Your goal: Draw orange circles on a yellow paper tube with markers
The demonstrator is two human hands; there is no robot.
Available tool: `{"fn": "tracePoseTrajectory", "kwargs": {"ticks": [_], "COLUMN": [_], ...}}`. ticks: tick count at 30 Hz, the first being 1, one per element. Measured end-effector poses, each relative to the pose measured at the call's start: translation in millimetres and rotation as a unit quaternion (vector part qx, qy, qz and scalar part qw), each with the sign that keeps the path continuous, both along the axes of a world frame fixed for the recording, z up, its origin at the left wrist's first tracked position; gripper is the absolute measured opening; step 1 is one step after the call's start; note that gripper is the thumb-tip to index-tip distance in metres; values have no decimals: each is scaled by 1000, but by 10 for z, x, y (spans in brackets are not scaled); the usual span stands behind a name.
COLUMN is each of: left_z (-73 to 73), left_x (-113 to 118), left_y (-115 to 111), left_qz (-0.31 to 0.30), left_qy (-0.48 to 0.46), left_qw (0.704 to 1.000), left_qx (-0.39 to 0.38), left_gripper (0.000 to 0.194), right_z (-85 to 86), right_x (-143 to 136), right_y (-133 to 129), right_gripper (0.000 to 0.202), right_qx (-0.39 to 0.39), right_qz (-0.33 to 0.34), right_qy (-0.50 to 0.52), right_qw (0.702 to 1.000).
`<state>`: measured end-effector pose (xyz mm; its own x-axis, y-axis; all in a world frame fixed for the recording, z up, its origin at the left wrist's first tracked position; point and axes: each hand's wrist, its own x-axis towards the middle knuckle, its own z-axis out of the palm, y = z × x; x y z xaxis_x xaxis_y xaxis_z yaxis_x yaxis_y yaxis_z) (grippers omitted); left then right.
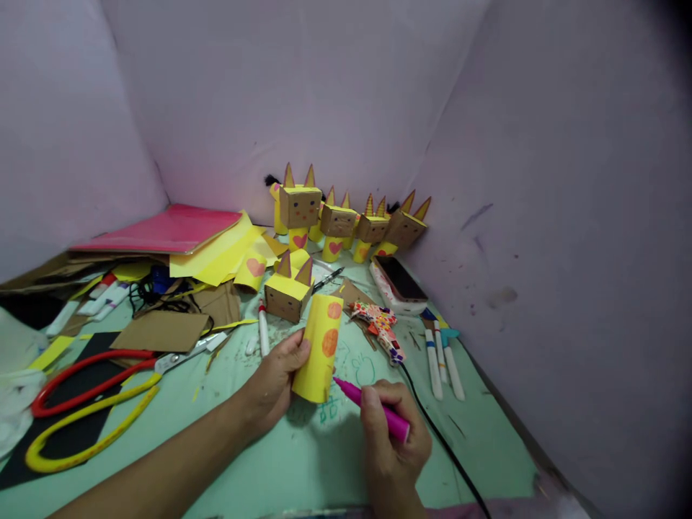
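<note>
My left hand (278, 382) is closed round the lower left side of a yellow paper tube (313, 360), which it holds tilted above the green table (216, 447). Two orange spots show on the tube's right side. In my right hand (392, 432) is a magenta marker (378, 409), its tip pointing at the tube's lower right edge; whether it touches the paper I cannot tell. Just behind the tube sits a cardboard box head (288, 297) with a yellow top and two pointed ears.
Several box-headed figures (300, 207) stand at the back. Large scissors (108, 396) and cardboard lie left, near yellow sheets under a pink folder (162, 229). On the right are a phone (400, 278), a patterned glue gun (378, 324) with a black cable, and markers (434, 364).
</note>
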<state>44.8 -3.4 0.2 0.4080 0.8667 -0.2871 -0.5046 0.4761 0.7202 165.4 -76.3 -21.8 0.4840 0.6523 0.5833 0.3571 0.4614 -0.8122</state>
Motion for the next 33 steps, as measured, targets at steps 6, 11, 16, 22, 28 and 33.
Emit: {"fn": "tracePoseTrajectory", "kwargs": {"ticks": [6, 11, 16, 22, 28, 33], "left_z": [-37, -37, -28, -29, -45, -54], "left_x": [0, 4, -1, 5, 1, -2], "left_y": [3, 4, -8, 1, 13, 8], "left_qz": [-6, -9, -12, -7, -14, -7], "left_qy": [7, 13, 11, -4, 18, 13], "left_qw": [1000, 1000, 1000, 1000, 1000, 1000], "left_qx": [17, 17, 18, 14, 11, 15], "left_gripper": [29, 30, 31, 32, 24, 19], "right_z": [-1, 0, 0, 21, 18, 17], "right_x": [9, -3, -14, -22, -12, -6], "right_y": [24, 28, 45, 61, 52, 46], "right_gripper": [18, 16, 17, 15, 18, 17], "right_qx": [-2, 0, 4, 9, 1, -10], "right_qz": [8, 4, -2, 12, 18, -4], "right_qy": [-52, -69, -83, -91, -102, -89], "right_qw": [999, 998, 997, 996, 995, 996]}}
